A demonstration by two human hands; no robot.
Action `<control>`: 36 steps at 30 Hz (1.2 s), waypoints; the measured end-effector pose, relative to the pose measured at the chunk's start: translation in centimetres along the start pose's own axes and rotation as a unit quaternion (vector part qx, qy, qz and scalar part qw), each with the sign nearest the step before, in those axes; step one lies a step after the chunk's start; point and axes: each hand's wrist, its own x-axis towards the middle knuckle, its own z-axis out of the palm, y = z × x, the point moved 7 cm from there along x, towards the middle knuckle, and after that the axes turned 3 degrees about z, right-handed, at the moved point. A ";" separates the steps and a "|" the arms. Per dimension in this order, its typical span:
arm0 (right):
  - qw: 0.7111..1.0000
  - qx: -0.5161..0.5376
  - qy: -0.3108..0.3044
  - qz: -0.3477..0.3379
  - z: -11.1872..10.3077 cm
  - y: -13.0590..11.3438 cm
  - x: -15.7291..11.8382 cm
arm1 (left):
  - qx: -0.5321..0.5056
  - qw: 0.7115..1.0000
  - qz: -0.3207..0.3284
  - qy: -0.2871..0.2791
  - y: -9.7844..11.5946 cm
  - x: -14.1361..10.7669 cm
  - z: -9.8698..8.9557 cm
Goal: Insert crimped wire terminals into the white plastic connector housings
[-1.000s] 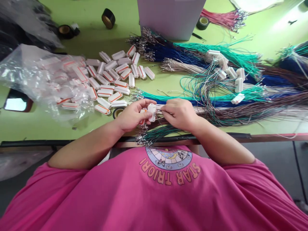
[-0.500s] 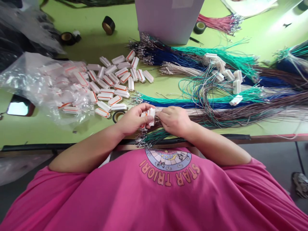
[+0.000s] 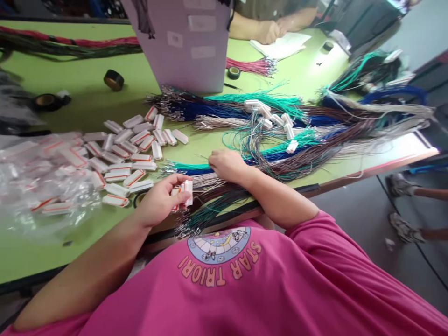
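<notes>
My left hand (image 3: 158, 198) is closed around a few white connectors (image 3: 188, 191) with orange edges, near the table's front edge. My right hand (image 3: 227, 165) is up and to the right of it, over the bundles of wires, with its fingers pressed together; anything between the fingertips is too small to make out. Below the right hand run white wires (image 3: 206, 181) and a green wire bundle (image 3: 210, 210) with metal ends. Many loose white connectors (image 3: 121, 150) lie on the table to the left, beside a clear plastic bag (image 3: 52, 177) holding more.
A grey-purple box (image 3: 196, 51) stands at the back. Wired connectors (image 3: 268, 114) rest on the long wire bundles. Tape rolls (image 3: 114, 80) lie at the back left. Across the table, a person's hands (image 3: 275, 30) are over papers (image 3: 283, 45).
The view has turned to the right. My right hand has moved up and away from the connectors in my left hand, which stays closed on them. A person's hands across the table have come into view.
</notes>
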 end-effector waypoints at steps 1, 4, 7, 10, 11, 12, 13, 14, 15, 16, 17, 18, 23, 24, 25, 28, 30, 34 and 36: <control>1.000 -0.002 -0.003 -0.004 0.3 -0.2 0.0 | -0.004 1.000 -0.003 -0.005 -0.1 0.0 0.0; 1.000 0.003 0.004 -0.003 0.6 -0.4 -0.1 | -0.008 1.000 -0.012 -0.014 -0.4 0.1 0.1; 0.999 0.023 0.029 -0.004 0.0 -0.2 -0.4 | -0.002 1.000 -0.013 -0.006 -0.4 0.2 0.1; 0.995 0.077 0.067 0.010 -0.7 0.4 -0.7 | 0.001 1.000 -0.007 -0.004 0.0 0.1 0.3; 0.992 0.094 0.077 0.026 -0.8 0.7 -0.7 | -0.001 1.000 -0.007 -0.006 0.1 0.1 0.3; 0.990 0.109 0.082 0.043 -0.8 1.1 -0.7 | -0.006 1.000 -0.007 -0.009 0.2 0.1 0.4; 0.988 0.120 0.080 0.056 -0.7 1.3 -0.7 | -0.011 1.000 -0.008 -0.012 0.2 0.0 0.4; 0.987 0.130 0.076 0.062 -0.7 1.3 -0.7 | -0.017 1.000 -0.009 -0.015 0.3 0.0 0.5; 0.986 0.138 0.068 0.060 -0.6 1.3 -0.6 | -0.020 1.000 -0.008 -0.017 0.4 0.0 0.5; 0.986 0.142 0.060 0.056 -0.6 1.2 -0.6 | -0.021 1.000 -0.006 -0.021 0.5 0.0 0.6; 0.987 0.141 0.056 0.057 -0.6 1.2 -0.6 | -0.020 1.000 -0.004 -0.024 0.6 0.0 0.6; 0.987 0.134 0.062 0.068 -0.8 1.3 -0.7 | -0.019 0.999 -0.002 -0.026 0.6 0.0 0.6; 0.963 0.123 0.186 0.154 -2.9 3.3 -1.8 | -0.016 0.999 0.002 -0.039 0.6 0.1 0.7; 0.957 0.141 0.206 0.148 -3.3 3.4 -2.2 | -0.018 0.999 0.002 -0.041 0.6 0.1 0.7; 0.953 0.163 0.219 0.135 -3.7 3.3 -2.5 | -0.019 0.999 0.002 -0.041 0.6 0.2 0.7; 0.946 0.240 0.211 0.048 -4.5 1.4 -3.4 | -0.038 0.999 0.007 -0.037 0.7 0.2 0.7; 0.948 0.267 0.159 -0.065 -4.6 -1.4 -3.9 | -0.060 0.997 0.017 -0.036 0.9 0.2 0.7; 0.916 0.294 0.069 -0.263 -3.8 -6.2 -5.0 | -0.105 0.993 0.039 -0.042 0.9 0.3 0.8; 0.914 0.318 0.085 -0.239 -3.3 -5.9 -4.7 | -0.126 0.990 0.046 -0.049 0.8 0.4 0.8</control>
